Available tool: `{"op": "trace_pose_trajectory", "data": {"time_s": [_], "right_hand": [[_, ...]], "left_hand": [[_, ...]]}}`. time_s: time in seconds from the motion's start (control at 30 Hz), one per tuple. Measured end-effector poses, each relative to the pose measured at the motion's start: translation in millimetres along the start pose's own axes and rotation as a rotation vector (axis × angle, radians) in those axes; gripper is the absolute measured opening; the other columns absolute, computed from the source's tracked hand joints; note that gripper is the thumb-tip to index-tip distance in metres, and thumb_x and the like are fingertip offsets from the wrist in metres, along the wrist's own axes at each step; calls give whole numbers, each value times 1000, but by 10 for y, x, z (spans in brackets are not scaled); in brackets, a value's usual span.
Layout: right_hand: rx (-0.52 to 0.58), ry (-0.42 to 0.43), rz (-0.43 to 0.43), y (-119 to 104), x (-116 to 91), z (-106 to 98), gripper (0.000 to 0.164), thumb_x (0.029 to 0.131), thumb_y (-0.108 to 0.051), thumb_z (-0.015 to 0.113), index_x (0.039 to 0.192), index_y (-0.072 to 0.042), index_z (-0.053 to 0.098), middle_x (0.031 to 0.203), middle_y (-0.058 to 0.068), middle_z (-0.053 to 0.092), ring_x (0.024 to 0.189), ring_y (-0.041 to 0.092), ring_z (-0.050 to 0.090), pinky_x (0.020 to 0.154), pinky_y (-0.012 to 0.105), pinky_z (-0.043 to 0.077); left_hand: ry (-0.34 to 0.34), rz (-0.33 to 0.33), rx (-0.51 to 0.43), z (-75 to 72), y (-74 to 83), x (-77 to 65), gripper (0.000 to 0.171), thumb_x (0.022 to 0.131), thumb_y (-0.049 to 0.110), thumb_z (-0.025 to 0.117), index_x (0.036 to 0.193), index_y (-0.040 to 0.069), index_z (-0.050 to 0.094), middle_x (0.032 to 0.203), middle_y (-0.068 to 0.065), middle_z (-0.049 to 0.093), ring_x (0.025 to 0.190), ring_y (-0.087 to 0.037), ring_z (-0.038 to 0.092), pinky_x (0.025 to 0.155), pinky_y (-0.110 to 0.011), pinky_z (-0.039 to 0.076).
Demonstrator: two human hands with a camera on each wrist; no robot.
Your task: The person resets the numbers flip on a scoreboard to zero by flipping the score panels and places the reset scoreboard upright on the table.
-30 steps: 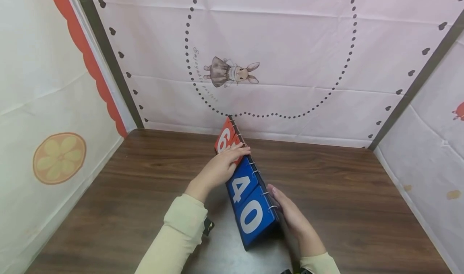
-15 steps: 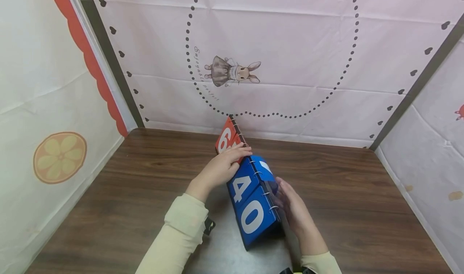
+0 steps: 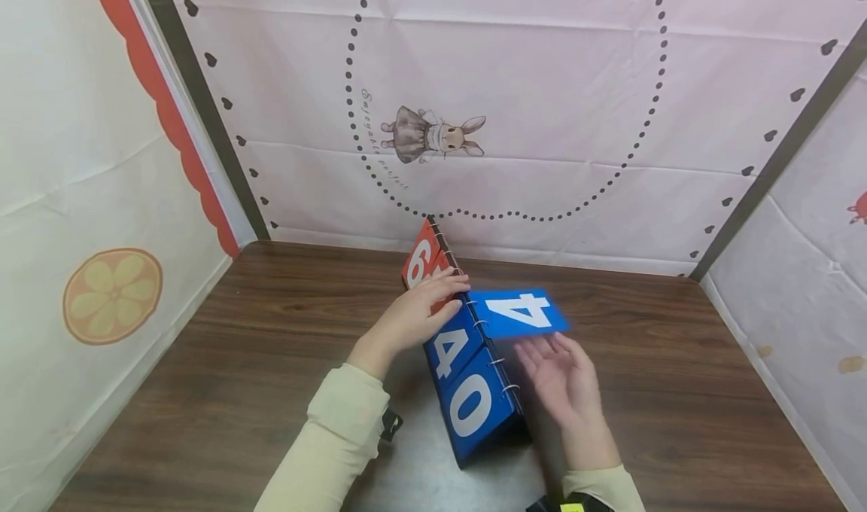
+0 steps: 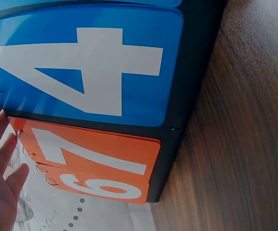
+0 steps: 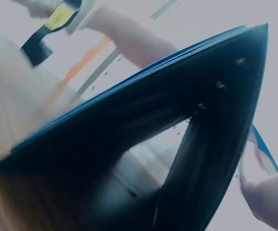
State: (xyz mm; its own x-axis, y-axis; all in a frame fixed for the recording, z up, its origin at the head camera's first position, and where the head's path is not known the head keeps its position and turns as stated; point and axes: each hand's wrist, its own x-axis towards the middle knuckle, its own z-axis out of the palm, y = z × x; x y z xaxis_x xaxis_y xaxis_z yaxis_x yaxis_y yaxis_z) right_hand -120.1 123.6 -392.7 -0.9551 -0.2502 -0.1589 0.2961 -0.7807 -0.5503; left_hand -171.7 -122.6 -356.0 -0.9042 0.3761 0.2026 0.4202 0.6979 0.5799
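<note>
A tabletop flip scoreboard (image 3: 474,373) stands like a tent, its ring-bound ridge running away from me. Its left face shows a blue 4 and 0 nearer me and a red 6 farther off; in the left wrist view an orange-red 7 card (image 4: 90,149) appears too. Across the top ridge rests my left hand (image 3: 413,312), fingers extended over the rings. A blue card with a white 4 (image 3: 518,312) sticks out to the right from the ridge. My right hand (image 3: 562,380) is palm up with loosely extended fingers at that card's near edge.
The scoreboard stands on a dark wood-grain table (image 3: 643,361). Behind it hangs a pale printed cloth (image 3: 542,143) with a rabbit figure, and similar cloth walls the left and right sides. The right wrist view shows the scoreboard's hollow black end (image 5: 105,144).
From the board's right side, the blue 4 card has swung up and outward to nearly level. My right hand has turned palm up and moved slightly right; my left hand has stayed on the ridge.
</note>
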Motion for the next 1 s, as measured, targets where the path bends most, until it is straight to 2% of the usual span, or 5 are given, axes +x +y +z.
{"op": "trace_pose_trajectory", "data": {"time_s": [0.17,0.4,0.7,0.83,1.0], "right_hand": [[-448,-191,-29,75,-38,83,49,101,-23,31,146,-12,15,148,7,30,135,27,28,109,50,15],[-614,-379,-109,98,-48,182,51,99,-20,29,147,-13,13,151,9,18,136,32,17,107,59,6],[-776,-357,-126,132,-50,163,55,98,-24,37,147,-11,17,151,11,21,136,35,21,106,61,6],[-875,-320,-112,148,-61,152,55,97,-26,40,147,-11,20,150,10,23,136,36,21,105,62,6],[-955,-310,-115,151,-69,168,55,97,-25,40,147,-11,21,150,9,23,136,35,19,105,62,9]], "left_hand": [[3,9,-2,41,17,16,51,90,44,52,137,25,45,145,3,37,135,-18,26,99,-54,34],[-22,-16,-76,86,51,52,57,88,40,58,140,24,41,139,-3,33,128,-23,22,99,-53,34],[23,-50,-266,113,48,62,49,86,32,64,131,20,49,139,-4,33,128,-23,23,98,-55,34],[67,-31,-298,108,79,59,40,89,21,59,127,18,50,137,-3,36,128,-22,24,99,-55,32],[71,18,-339,96,239,59,70,84,35,62,144,31,25,141,2,36,130,-21,23,100,-59,28]]}}
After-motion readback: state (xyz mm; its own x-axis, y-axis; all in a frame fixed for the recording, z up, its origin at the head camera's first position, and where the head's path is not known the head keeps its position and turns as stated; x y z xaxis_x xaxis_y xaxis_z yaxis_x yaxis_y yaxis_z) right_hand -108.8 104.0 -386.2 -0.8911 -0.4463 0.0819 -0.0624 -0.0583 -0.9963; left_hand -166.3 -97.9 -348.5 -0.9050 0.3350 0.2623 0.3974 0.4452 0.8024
